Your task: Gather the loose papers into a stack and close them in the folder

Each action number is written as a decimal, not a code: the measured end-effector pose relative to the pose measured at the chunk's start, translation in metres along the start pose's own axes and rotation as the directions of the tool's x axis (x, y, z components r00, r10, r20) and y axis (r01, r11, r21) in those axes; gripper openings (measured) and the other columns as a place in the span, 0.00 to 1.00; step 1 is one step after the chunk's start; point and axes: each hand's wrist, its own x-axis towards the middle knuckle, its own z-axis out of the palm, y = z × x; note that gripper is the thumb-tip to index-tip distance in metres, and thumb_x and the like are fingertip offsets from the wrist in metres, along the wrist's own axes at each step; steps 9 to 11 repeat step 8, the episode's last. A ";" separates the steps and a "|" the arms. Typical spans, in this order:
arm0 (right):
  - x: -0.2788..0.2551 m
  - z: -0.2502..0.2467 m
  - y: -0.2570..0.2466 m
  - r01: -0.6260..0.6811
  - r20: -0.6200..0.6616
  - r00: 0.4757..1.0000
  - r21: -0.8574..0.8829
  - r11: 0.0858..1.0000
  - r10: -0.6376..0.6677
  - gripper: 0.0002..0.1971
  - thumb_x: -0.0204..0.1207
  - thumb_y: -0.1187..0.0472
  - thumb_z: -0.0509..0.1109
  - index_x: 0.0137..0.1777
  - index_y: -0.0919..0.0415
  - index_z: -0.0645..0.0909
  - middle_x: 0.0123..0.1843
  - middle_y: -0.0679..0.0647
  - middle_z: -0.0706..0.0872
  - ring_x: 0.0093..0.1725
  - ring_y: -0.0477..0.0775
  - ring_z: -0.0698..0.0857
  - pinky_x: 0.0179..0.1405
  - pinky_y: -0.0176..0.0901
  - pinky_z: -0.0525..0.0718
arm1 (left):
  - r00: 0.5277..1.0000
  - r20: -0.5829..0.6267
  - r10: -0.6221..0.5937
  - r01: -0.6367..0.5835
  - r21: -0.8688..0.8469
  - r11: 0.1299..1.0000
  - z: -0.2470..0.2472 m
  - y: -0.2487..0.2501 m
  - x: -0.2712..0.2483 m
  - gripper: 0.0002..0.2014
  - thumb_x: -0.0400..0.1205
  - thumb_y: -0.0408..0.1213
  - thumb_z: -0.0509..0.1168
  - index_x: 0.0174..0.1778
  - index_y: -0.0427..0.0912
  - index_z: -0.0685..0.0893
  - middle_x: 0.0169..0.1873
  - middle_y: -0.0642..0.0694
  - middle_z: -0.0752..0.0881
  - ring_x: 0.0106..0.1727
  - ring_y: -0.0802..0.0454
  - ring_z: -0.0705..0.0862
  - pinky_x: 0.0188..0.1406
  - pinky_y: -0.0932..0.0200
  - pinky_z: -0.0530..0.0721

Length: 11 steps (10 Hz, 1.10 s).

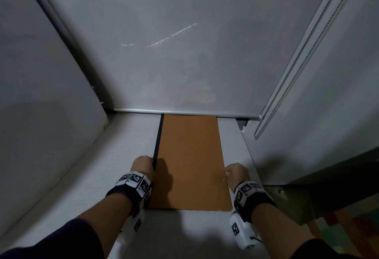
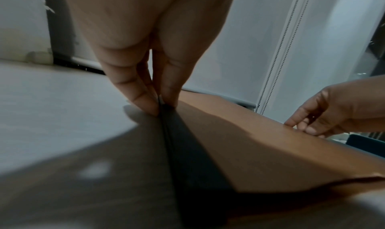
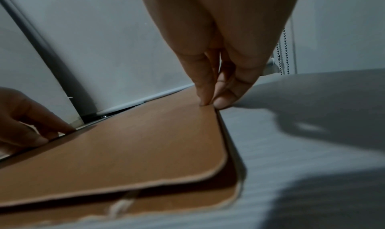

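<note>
A brown folder (image 1: 190,162) lies shut on the white table (image 1: 131,135), its black spine (image 1: 158,139) along the left side. My left hand (image 1: 152,162) pinches the spine near its front end; in the left wrist view, the left hand's (image 2: 159,105) thumb and fingers meet on the black spine (image 2: 187,150). My right hand (image 1: 226,174) pinches the folder's right edge. The right wrist view shows the right hand (image 3: 210,103) holding the top cover (image 3: 135,150), which stands slightly off the lower cover at the near corner. No loose papers are in view.
A grey roller blind (image 1: 184,53) hangs right behind the folder's far end, with its bead chain (image 1: 287,86) at the right. A wall panel (image 1: 41,94) borders the table on the left. The table edge and a dark drop lie to the right (image 1: 328,187).
</note>
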 end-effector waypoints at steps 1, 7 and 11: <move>0.002 0.000 0.001 0.000 -0.003 1.000 0.021 1.000 0.000 0.15 0.70 0.75 0.69 0.57 0.71 0.83 0.57 0.67 0.87 0.59 0.62 0.84 0.60 0.42 0.81 | 1.000 -0.005 -0.002 0.002 -0.006 1.000 0.001 0.000 0.001 0.16 0.80 0.28 0.61 0.64 0.37 0.82 0.61 0.37 0.86 0.64 0.41 0.82 0.62 0.56 0.79; -0.002 -0.004 0.002 0.011 -0.054 0.999 0.024 1.000 -0.009 0.18 0.72 0.70 0.69 0.62 0.73 0.79 0.63 0.68 0.84 0.64 0.64 0.80 0.66 0.45 0.76 | 0.997 -0.055 0.054 -0.060 -0.117 0.991 -0.002 -0.002 -0.019 0.18 0.78 0.35 0.65 0.65 0.39 0.81 0.60 0.34 0.82 0.61 0.38 0.82 0.62 0.53 0.79; -0.017 -0.001 0.018 0.112 -0.214 0.971 0.034 0.993 -0.102 0.12 0.71 0.69 0.67 0.55 0.65 0.83 0.56 0.66 0.86 0.59 0.63 0.82 0.60 0.46 0.78 | 0.984 -0.139 0.112 -0.139 -0.210 0.968 -0.002 -0.008 -0.046 0.20 0.77 0.36 0.67 0.67 0.44 0.80 0.57 0.38 0.81 0.57 0.40 0.83 0.61 0.53 0.78</move>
